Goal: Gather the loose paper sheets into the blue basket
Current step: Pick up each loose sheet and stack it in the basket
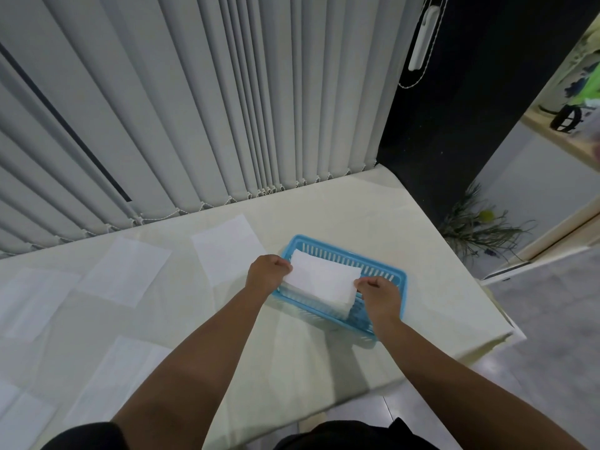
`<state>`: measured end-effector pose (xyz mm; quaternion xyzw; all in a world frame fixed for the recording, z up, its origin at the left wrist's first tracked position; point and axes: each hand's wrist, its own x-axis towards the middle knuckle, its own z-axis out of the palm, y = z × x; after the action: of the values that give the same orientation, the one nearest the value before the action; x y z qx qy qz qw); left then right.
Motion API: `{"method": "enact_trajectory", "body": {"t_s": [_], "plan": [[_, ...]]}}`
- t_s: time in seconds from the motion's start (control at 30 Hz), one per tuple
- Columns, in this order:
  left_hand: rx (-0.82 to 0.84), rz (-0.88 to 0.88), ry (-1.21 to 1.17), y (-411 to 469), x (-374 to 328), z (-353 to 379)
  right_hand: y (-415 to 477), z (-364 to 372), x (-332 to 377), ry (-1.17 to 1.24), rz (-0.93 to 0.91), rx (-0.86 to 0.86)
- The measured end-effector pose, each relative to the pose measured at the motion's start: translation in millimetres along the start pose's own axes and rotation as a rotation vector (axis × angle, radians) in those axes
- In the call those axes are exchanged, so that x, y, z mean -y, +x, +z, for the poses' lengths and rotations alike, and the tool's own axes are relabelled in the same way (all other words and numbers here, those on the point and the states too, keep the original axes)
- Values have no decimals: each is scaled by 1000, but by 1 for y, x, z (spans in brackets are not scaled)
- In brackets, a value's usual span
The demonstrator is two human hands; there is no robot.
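Observation:
A blue slatted basket [394, 274] sits on the cream table toward its right side. A folded white paper sheet [321, 280] lies over the basket's opening. My left hand [268, 274] pinches the sheet's left edge, and my right hand [380, 295] pinches its right edge. Several loose white sheets lie flat on the table: one [227, 248] just left of the basket, another [125, 271] further left, one [32, 300] at the far left, and one [120, 381] near the front.
The table [422, 228] ends close to the basket's right side and drops to a grey floor. Vertical blinds [194, 108] hang along the table's far edge. A plant [477, 222] stands on the floor at the right.

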<state>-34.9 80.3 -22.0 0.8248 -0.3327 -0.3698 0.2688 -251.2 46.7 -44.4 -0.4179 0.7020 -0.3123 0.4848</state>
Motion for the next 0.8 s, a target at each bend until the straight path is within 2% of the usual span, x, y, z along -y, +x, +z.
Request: {"method": "enact_trajectory", "body": {"t_s": [0.23, 0.8], "plan": [[1, 16, 104, 4, 5, 0, 0, 2, -4, -71, -15, 5], [-13, 61, 13, 9, 9, 1, -5, 0, -6, -44, -46, -7]]}}
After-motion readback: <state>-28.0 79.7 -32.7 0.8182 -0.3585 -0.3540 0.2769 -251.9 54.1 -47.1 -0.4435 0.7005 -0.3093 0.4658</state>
